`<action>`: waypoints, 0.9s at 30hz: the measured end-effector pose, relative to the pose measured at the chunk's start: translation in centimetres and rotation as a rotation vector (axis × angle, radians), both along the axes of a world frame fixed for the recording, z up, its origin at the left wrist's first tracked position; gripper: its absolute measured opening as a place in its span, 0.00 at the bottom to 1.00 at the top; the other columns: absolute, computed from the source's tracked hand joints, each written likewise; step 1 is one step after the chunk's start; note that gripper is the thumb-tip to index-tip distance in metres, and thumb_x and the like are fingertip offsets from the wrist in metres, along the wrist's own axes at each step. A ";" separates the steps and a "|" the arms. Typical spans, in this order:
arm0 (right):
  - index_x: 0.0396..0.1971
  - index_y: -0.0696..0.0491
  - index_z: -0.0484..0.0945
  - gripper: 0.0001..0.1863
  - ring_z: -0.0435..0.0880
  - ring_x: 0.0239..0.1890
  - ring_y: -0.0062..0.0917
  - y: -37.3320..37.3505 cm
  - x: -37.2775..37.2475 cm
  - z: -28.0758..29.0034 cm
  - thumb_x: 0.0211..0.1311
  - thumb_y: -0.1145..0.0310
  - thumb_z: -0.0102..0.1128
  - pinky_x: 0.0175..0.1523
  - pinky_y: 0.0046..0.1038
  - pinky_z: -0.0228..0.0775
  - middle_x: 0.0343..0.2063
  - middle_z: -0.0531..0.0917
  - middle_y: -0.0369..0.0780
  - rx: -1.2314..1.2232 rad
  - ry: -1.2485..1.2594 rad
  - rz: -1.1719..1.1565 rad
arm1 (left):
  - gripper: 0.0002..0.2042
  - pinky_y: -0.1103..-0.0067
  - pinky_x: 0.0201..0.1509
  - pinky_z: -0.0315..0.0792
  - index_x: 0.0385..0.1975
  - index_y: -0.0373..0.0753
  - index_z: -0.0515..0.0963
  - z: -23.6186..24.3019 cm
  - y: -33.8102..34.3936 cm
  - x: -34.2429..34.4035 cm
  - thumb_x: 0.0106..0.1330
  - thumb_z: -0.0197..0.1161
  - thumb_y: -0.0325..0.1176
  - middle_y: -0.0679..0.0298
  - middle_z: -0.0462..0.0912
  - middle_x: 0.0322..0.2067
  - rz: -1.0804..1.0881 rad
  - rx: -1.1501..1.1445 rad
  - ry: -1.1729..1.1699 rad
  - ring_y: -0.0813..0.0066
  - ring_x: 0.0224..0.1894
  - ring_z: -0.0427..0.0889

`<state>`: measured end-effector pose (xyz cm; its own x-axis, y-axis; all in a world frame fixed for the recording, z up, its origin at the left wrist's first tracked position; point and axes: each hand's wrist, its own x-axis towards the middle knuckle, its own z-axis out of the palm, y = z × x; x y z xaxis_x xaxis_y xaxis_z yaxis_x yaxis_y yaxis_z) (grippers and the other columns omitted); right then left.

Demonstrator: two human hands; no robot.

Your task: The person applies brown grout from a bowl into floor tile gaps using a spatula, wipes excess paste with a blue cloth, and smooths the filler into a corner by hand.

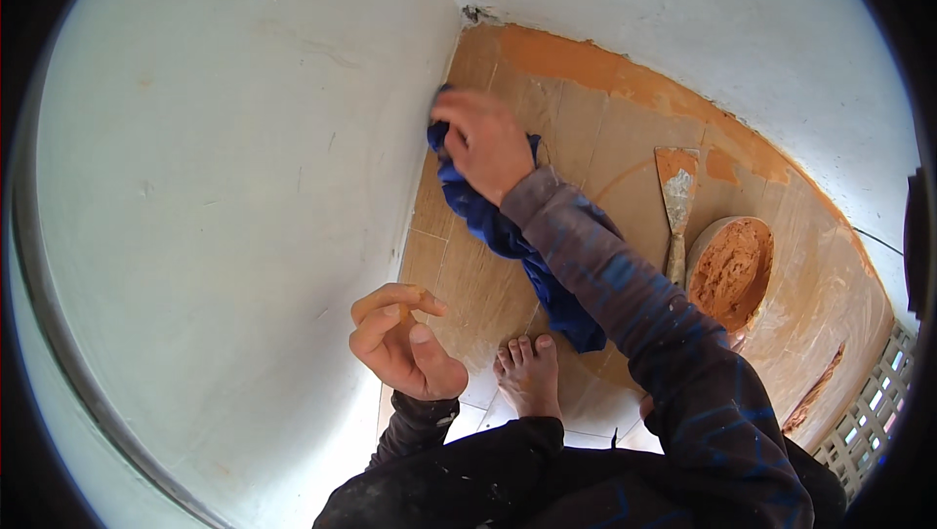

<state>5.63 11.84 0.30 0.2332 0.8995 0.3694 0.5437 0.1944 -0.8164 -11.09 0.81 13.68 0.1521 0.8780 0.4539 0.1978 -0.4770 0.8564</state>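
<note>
My right hand (pixel 483 143) is down on the blue cloth (pixel 478 217), which lies bunched on the floor (pixel 576 129) close beside the left wall (pixel 244 187). My fingers curl over its far end but are blurred, so I can't tell whether I'm gripping or only pressing. My left hand (pixel 408 344) is raised, loosely curled with the thumb apart, seemingly holding nothing. I take the step to be wiping the floor; the next move calls for firm, even pressure along that edge. I count one cloth, one scraper (pixel 677 187) and one bowl (pixel 696 261) of orange paste (pixel 737 270).
</note>
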 end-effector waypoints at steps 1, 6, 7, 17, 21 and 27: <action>0.52 0.55 0.80 0.19 0.80 0.55 0.43 1.2 0.8 0.5 0.58 0.76 0.61 0.62 0.40 0.72 0.51 0.84 0.45 0.005 0.007 0.001 | 0.12 0.76 0.39 0.72 0.53 0.40 0.65 0.2 -0.2 0.1 0.73 0.50 0.30 0.52 0.75 0.44 -0.005 0.002 0.003 0.73 0.33 0.76; 0.52 0.59 0.75 0.20 0.80 0.49 0.49 6.9 4.3 -0.1 0.59 0.74 0.62 0.56 0.45 0.73 0.45 0.83 0.49 -0.125 -0.245 -0.276 | 0.13 0.75 0.41 0.73 0.55 0.39 0.65 -0.6 -0.4 0.7 0.73 0.50 0.30 0.53 0.75 0.45 -0.037 -0.015 0.004 0.73 0.35 0.76; 0.52 0.59 0.75 0.20 0.80 0.49 0.49 6.8 3.3 -0.1 0.59 0.74 0.62 0.56 0.45 0.73 0.45 0.83 0.49 -0.129 -0.229 -0.271 | 0.14 0.75 0.43 0.74 0.56 0.38 0.65 -0.7 -0.4 0.5 0.73 0.50 0.29 0.52 0.75 0.47 -0.044 -0.021 0.025 0.72 0.37 0.77; 0.41 0.57 0.75 0.16 0.80 0.40 0.40 -11.7 -6.6 0.9 0.53 0.71 0.65 0.46 0.41 0.71 0.32 0.81 0.44 -0.125 0.180 0.217 | 0.23 0.77 0.54 0.73 0.68 0.33 0.67 -2.2 9.4 9.3 0.73 0.55 0.28 0.58 0.76 0.56 -0.150 -0.735 -0.209 0.74 0.51 0.77; 0.38 0.57 0.77 0.13 0.79 0.40 0.38 -14.6 -9.8 2.9 0.53 0.70 0.65 0.45 0.40 0.71 0.33 0.81 0.43 -0.230 0.095 0.269 | 0.23 0.79 0.54 0.73 0.67 0.32 0.68 -6.6 15.6 12.8 0.72 0.55 0.28 0.60 0.77 0.56 -0.137 -0.702 -0.021 0.77 0.52 0.77; 0.34 0.55 0.79 0.09 0.79 0.41 0.37 -15.4 -9.7 1.2 0.54 0.69 0.65 0.45 0.39 0.72 0.34 0.81 0.42 -0.233 0.129 0.242 | 0.19 0.69 0.57 0.72 0.59 0.31 0.74 -15.0 20.4 16.9 0.69 0.51 0.25 0.53 0.75 0.53 0.017 -0.432 0.257 0.61 0.49 0.77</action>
